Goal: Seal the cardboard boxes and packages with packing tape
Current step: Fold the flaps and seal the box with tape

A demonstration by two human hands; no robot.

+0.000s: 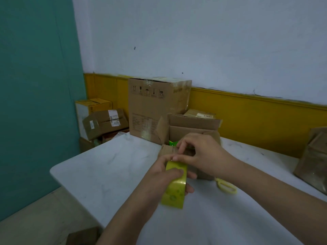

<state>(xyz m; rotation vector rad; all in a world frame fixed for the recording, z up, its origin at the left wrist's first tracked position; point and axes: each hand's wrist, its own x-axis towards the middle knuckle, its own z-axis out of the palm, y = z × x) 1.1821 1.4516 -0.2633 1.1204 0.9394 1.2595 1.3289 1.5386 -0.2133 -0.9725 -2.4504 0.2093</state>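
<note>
The roll of packing tape (pixel 175 184), yellowish and glossy, is held on edge above the middle of the white tabletop (pixel 106 167), just in front of a small open cardboard box (pixel 191 126). The left hand (pixel 159 175) grips the roll from 9 o'clock: its thumb lies across the outer face and its fingertips show curled round the far side at 3 o'clock. The right hand (pixel 200 152) comes in from 4 o'clock, its fingers bent, with thumb and forefinger pinching at the roll's top edge; whether they have the loose end of the tape cannot be told. The open box stands at 12 o'clock from the roll with its flaps raised, and something bright green (pixel 171 143) shows inside it. Yellow-handled scissors (pixel 227 187) lie on the tabletop at 3 o'clock from the roll, partly hidden under the right forearm. Behind the open box, at 11 o'clock, a tall taped carton (pixel 152 106) stands against the wall. A brown package (pixel 313 160) sits at the tabletop's 3 o'clock edge, and more boxes (pixel 104 121) are stacked in the corner beyond the tabletop at 10 o'clock.
</note>
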